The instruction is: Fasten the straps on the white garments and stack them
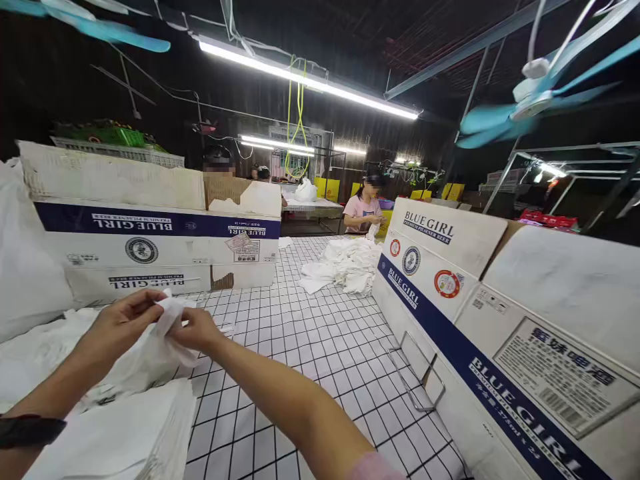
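My left hand [120,323] and my right hand [197,328] both pinch a thin white piece of cloth or plastic bag [167,313] at the left of the checked table [320,340]. The white piece hangs down between the hands over a loose heap of the same white material [45,347]. A flat stack of white pieces [120,433] lies just below my left forearm. A dark band sits on my left wrist.
A Blue Girl carton [150,233] stands behind my hands and another long carton [480,320] lines the right side. A pile of white cloth [345,263] lies farther back. A person in pink [364,210] works at the far end. Ceiling fans spin overhead.
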Demonstrator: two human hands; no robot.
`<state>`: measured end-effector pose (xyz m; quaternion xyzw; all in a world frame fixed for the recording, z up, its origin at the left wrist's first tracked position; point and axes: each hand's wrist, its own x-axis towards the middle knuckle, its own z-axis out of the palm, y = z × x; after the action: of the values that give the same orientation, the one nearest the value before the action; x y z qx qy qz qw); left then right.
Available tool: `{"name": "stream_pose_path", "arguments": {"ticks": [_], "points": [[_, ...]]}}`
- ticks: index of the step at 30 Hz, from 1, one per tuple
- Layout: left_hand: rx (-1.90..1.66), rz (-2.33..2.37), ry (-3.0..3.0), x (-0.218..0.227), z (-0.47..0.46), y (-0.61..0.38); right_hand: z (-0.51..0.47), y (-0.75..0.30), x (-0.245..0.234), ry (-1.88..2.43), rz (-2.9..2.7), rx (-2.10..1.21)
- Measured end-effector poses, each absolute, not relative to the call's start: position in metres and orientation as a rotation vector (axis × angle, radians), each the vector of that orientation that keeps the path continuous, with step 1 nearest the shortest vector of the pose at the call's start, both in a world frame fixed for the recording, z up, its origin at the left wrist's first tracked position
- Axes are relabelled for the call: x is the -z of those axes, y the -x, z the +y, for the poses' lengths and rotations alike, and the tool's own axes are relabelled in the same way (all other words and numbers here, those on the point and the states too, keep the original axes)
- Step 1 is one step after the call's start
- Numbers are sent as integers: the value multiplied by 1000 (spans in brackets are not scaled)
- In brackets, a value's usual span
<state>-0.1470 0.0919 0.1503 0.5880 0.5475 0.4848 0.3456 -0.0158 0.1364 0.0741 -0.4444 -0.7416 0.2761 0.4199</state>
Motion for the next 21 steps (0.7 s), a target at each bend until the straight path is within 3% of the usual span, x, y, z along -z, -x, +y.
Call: {"name": "stream_pose_path", "arguments": {"ticks": [6,11,17,21], "points": [[-1620,943,-1228,-198,41,69,79,-54,-123,1076,-1613,-582],[-1690,809,-1002,-208,-5,16,-1,-133,-144,884,-1517,-572],[-1511,692,-980,-157,-51,-32,-83,-207,-137,1008,-1464,-601],[-1309,766,-882,-87,-78,-59,-113,-232,-85,1155,-1467,-652]]}}
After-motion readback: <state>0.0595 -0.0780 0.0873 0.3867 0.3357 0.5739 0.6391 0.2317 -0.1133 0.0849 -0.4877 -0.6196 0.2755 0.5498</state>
